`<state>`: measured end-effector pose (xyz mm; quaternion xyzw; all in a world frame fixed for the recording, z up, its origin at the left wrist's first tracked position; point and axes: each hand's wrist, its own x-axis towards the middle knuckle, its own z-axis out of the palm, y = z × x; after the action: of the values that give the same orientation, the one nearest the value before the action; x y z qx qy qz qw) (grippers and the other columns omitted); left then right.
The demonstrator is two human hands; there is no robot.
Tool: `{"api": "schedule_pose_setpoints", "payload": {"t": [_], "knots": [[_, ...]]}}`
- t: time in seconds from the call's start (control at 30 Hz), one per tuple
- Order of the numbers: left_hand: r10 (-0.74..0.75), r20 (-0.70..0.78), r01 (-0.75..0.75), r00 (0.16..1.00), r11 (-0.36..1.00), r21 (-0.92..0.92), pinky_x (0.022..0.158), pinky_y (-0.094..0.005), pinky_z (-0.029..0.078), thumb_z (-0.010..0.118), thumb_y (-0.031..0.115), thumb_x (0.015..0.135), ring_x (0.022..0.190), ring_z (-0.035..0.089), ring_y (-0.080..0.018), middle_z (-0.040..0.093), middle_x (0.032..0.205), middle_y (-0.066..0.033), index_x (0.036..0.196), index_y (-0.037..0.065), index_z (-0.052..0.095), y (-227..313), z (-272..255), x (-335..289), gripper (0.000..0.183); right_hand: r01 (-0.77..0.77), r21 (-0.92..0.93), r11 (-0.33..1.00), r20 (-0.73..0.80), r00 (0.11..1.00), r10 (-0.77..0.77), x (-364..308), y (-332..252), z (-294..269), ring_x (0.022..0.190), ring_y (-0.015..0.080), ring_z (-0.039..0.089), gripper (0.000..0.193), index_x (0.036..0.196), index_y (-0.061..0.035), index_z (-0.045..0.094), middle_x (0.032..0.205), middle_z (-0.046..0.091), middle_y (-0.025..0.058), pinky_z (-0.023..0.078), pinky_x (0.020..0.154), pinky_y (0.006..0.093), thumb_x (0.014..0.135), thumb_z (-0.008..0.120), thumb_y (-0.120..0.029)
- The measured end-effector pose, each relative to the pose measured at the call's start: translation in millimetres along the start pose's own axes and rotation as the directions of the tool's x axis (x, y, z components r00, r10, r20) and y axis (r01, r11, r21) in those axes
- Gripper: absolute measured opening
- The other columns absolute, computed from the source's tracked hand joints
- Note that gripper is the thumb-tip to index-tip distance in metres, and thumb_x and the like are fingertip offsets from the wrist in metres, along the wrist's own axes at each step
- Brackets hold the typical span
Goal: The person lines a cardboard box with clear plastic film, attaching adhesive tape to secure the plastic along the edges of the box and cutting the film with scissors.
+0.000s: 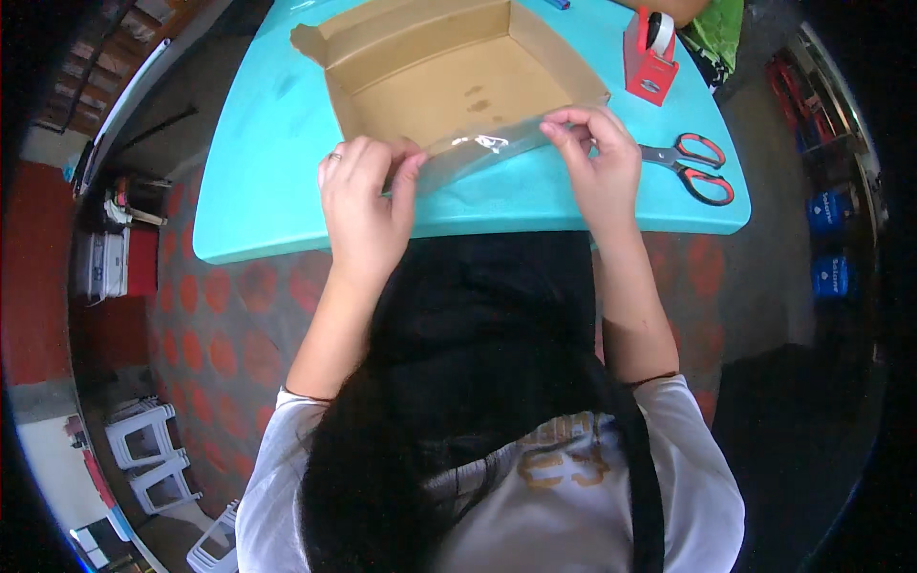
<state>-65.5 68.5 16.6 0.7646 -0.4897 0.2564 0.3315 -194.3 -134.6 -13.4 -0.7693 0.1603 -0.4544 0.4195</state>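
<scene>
My left hand pinches one end of a clear plastic sheet between thumb and fingers. At the other end, my right hand grips the same sheet, so it stretches between both hands above the table's near side. Behind it sits an open, shallow brown cardboard box, whose near wall is partly covered by the shiny plastic. A few darker spots mark the box's bottom. Scissors with black and red handles lie just right of my right hand, which hides part of their blades.
Everything rests on a turquoise table with rounded corners. A red tape dispenser holding a roll stands at the far right, near a green bag. White plastic stools are on the floor at the left, and blue containers at the right.
</scene>
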Motion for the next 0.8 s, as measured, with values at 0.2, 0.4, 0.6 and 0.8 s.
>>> {"api": "schedule_pose_setpoints", "payload": {"t": [0.2,0.4,0.6,0.8], "knots": [[-0.062,0.058,0.074,0.996,0.967,-0.242,0.067,-0.0301,0.05,0.068,-0.002,0.083,0.075,0.06,-0.0233,0.063,0.086,-0.0092,0.095,0.002,0.064,-7.7,10.5,0.9,0.013,0.283,-0.155,0.947,-0.048,0.955,-0.293,12.6,14.3,5.4,0.079,0.022,0.062,0.012,0.086,-0.0031,0.069,0.092,0.069,0.0083,0.048,0.071,0.0316,0.078,0.076,-0.008],[0.096,0.074,-0.08,0.993,0.977,-0.2,0.07,-0.0303,0.051,0.074,-0.001,0.077,0.078,0.062,-0.0233,0.065,0.088,-0.0096,0.092,0.002,0.065,-15.7,9.9,3.7,0.018,0.324,-0.186,0.928,-0.015,0.943,-0.332,12.2,19.6,12.1,0.081,0.0249,0.063,0.012,0.087,-0.0041,0.067,0.089,0.07,0.0073,0.049,0.072,0.0343,0.079,0.074,-0.008],[0.106,0.086,-0.088,0.991,0.978,-0.188,0.073,-0.0336,0.05,0.081,0.006,0.07,0.08,0.063,-0.0235,0.066,0.085,-0.0074,0.09,0.005,0.065,-6.7,11.4,5.8,0.025,0.26,-0.139,0.956,-0.04,0.963,-0.268,9.9,19.0,14.0,0.077,0.0232,0.065,0.011,0.087,-0.0035,0.066,0.088,0.07,0.0069,0.05,0.07,0.033,0.08,0.074,-0.008],[0.081,0.045,-0.072,0.996,0.98,-0.185,0.074,-0.0316,0.05,0.08,0.0,0.07,0.075,0.062,-0.0233,0.066,0.084,-0.0071,0.085,0.004,0.064,-6.0,7.8,4.1,0.023,0.272,-0.101,0.957,-0.029,0.961,-0.276,8.0,12.7,13.2,0.078,0.0222,0.066,0.011,0.088,-0.003,0.066,0.087,0.07,0.0085,0.052,0.073,0.0315,0.08,0.073,-0.007]]}}
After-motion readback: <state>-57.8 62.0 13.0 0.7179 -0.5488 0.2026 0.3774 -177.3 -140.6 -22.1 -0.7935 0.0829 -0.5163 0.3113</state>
